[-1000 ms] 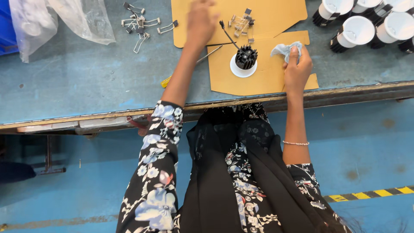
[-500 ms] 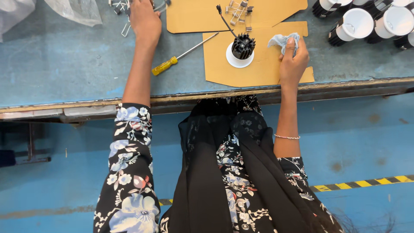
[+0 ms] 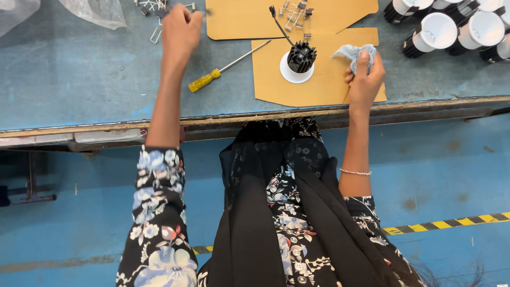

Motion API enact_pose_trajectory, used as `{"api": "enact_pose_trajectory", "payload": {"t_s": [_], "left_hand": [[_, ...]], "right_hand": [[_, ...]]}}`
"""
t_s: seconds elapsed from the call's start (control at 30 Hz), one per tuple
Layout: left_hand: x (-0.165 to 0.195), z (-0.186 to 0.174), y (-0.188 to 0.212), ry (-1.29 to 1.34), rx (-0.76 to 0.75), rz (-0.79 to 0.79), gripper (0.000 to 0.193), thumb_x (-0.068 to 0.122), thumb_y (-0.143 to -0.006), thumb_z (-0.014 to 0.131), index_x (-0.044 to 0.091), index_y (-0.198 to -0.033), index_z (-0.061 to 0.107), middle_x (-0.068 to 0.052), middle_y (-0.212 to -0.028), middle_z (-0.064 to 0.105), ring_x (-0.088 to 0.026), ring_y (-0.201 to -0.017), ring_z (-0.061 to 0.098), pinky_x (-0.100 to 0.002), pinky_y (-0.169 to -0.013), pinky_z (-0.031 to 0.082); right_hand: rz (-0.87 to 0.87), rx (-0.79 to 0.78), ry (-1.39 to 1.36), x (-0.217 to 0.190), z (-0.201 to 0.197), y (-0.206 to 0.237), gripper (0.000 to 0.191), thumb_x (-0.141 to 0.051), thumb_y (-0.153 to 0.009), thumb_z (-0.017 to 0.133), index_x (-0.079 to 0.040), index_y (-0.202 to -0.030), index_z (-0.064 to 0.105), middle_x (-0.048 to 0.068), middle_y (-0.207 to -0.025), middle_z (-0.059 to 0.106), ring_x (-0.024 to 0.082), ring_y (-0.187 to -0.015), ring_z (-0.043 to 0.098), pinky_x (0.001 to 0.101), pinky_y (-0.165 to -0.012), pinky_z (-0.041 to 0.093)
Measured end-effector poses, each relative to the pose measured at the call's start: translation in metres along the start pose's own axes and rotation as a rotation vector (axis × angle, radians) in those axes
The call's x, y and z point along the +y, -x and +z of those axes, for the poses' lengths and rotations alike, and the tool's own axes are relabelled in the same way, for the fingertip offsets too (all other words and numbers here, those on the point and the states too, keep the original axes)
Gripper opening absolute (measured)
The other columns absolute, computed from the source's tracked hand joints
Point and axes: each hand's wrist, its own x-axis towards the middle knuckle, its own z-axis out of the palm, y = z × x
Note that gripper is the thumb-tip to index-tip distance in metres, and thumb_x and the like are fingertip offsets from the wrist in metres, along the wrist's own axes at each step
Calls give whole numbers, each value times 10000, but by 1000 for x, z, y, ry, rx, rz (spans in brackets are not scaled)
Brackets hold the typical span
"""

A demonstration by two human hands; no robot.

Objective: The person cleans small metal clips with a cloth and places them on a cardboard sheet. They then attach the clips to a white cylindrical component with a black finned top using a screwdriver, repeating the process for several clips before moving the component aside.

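While the left hand [image 3: 180, 27] curls closed over small metal clips [image 3: 154, 6] at the far edge of the blue table [image 3: 79, 79], the right hand [image 3: 364, 79] pinches a pale cloth [image 3: 350, 52] on the cardboard sheet [image 3: 319, 85], beside the black finned lamp [image 3: 300, 57].

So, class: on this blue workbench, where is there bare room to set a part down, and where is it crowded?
Free: the blue bench top left of the yellow-handled screwdriver, below the plastic bag; also the strip right of the cardboard sheet, below the black-and-white lamp housings. Crowded: the metal clips by the left hand, and that cardboard.
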Motion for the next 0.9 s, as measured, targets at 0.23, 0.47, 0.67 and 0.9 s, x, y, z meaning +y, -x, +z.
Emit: {"api": "enact_pose_trajectory", "payload": {"t_s": [0.23, 0.47, 0.67, 0.9], "left_hand": [[115, -48, 112, 368, -192, 32, 177, 143, -1053, 574, -8, -964, 555, -62, -676, 550, -97, -621, 491, -311, -552, 404], [196, -76, 174, 351, -274, 57, 146, 114, -1023, 621, 2, -956, 554, -78, -622, 491, -148, -537, 459, -318, -510, 380], [213, -67, 188, 422, -243, 94, 155, 157, -1035, 604, 32, -977, 532, -119, -716, 648, -247, -604, 670, -372, -549, 488], [218, -41, 209, 268, -233, 139, 322, 274, -1091, 529, 38, -903, 640, -161, -662, 611, -351, -605, 619, -420, -534, 439]], "right_hand": [[279, -295, -602, -47, -14, 40, 465, -332, -1126, 469, 47, -1386, 537, 194, -1267, 687, 239, -1084, 709, 348, -912, 571], [283, -649, -569, -120, 21, 87, 642, -389, -1110, 452, 107, -1516, 402, 215, -1462, 596, 268, -1251, 650, 372, -1066, 524], [18, -639, -184, -142, 45, 117, 431, -251, -1113, 600, 52, -1412, 537, 169, -1244, 646, 145, -1029, 623, 287, -890, 517], [31, -370, -212, -128, 56, 130, 290, -266, -1129, 564, 7, -1041, 607, 10, -730, 572, 32, -491, 464, 197, -431, 349]]}}
